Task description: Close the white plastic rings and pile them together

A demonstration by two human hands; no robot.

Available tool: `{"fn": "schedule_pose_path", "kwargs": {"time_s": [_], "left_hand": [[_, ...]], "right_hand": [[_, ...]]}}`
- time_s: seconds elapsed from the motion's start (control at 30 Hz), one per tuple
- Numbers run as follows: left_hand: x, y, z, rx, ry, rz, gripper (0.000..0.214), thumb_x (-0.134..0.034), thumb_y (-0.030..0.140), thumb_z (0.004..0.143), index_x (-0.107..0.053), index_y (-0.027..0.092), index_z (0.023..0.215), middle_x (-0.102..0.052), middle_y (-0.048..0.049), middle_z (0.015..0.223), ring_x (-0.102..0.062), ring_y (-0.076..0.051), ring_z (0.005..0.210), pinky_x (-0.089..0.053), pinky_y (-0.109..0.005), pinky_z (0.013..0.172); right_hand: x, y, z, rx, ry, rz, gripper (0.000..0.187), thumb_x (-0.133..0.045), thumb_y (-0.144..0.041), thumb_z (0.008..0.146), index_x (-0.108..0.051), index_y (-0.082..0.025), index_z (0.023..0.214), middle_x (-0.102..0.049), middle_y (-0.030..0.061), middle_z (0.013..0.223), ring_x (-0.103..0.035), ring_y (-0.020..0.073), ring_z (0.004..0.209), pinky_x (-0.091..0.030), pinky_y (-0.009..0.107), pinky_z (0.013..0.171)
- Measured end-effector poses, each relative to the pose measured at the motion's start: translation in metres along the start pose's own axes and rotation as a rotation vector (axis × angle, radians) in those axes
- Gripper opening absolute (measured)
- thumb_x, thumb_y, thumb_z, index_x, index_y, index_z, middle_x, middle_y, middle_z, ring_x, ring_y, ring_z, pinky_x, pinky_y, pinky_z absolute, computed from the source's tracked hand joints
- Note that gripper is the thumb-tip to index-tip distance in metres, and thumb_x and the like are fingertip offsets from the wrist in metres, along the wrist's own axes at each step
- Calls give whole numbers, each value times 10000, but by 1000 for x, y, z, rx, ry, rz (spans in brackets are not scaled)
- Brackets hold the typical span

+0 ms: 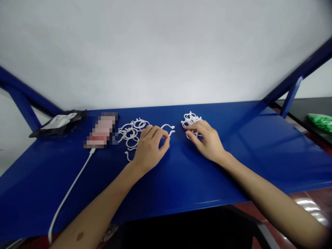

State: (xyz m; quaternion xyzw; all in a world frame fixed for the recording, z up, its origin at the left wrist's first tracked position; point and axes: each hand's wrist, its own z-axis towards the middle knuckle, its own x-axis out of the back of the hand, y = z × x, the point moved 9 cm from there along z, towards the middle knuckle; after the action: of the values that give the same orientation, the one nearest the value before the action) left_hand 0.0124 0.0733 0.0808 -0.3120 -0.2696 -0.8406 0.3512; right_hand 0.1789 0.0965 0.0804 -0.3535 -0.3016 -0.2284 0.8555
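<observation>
The head camera is looking from above the six o'clock edge of the blue table (181, 180), facing forward and down, with the pale wall (166, 52) filling twelve o'clock. It is viewing from near, framing the left hand (150, 147) and right hand (207, 141) around the dial's centre.

Pixelated phone (101, 133) w/ wht cable (77, 177) plugged into near end. Blk pkg (59, 132) w/ wht label (63, 120) just L of phone; pale wall (166, 52) behind phone; grn item (321, 121) well R of phone, past R edge of blue tabletop (249, 138).
</observation>
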Motion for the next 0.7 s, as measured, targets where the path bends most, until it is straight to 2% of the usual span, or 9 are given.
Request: {"fn": "schedule_pose_path", "kwargs": {"time_s": [0.1, 0.17, 0.3, 0.5, 0.6, 0.7], "left_hand": [[-2, 14, -2, -65, -3, -64, 86, -566, 181, 945, -564, 206, 863, -644, -7, 816, -559, -186, 814, -464, -347, 800], [-4, 20, -4, -85, -4, -84, 99, -573, 205, 955, -573, 203, 856, -655, -10, 816, -567, -184, 807, -468, -343, 783], [-7, 24, -8, -94, -9, -128, 103, -576, 223, 971, -574, 197, 871, -661, -15, 827, -568, -177, 806, -475, -336, 770], [-6, 29, -9, -178, -21, -102, 117, -630, 260, 951, -588, 198, 861, -659, -3, 798, -567, -167, 762, -484, -335, 762], [3, 24, -7, -157, 42, -94, 53, -631, 231, 945, -620, 189, 976, -670, -39, 907, -606, -186, 860, -509, -347, 818], [2, 16, -5, -122, 14, -83, 223, -579, 201, 970, -604, 183, 1191, -680, -84, 1098, -619, -214, 1026, -502, -396, 933]], "right_hand": [[-21, -10, -6, -46, -144, 173, 203, -570, -361, 985, -652, -216, 1102, -699, 54, 944, -645, 193, 866, -517, 356, 790], [-29, -12, -9, -90, -196, 256, 218, -581, -381, 977, -649, -212, 1096, -695, 43, 919, -647, 176, 828, -520, 331, 758], [-35, -6, -11, -193, -231, 395, 197, -584, -377, 969, -665, -214, 1045, -699, 28, 897, -638, 154, 784, -509, 294, 704], [-47, 5, -15, -341, -304, 619, 198, -635, -406, 926, -655, -212, 894, -711, 17, 883, -652, 160, 809, -515, 307, 744], [-49, 3, -17, -353, -352, 629, 205, -636, -408, 923, -650, -205, 892, -717, 20, 885, -658, 157, 794, -515, 303, 727], [-50, -4, -18, -308, -437, 581, 186, -624, -386, 936, -658, -208, 896, -716, 3, 853, -639, 136, 732, -498, 284, 688]]}}
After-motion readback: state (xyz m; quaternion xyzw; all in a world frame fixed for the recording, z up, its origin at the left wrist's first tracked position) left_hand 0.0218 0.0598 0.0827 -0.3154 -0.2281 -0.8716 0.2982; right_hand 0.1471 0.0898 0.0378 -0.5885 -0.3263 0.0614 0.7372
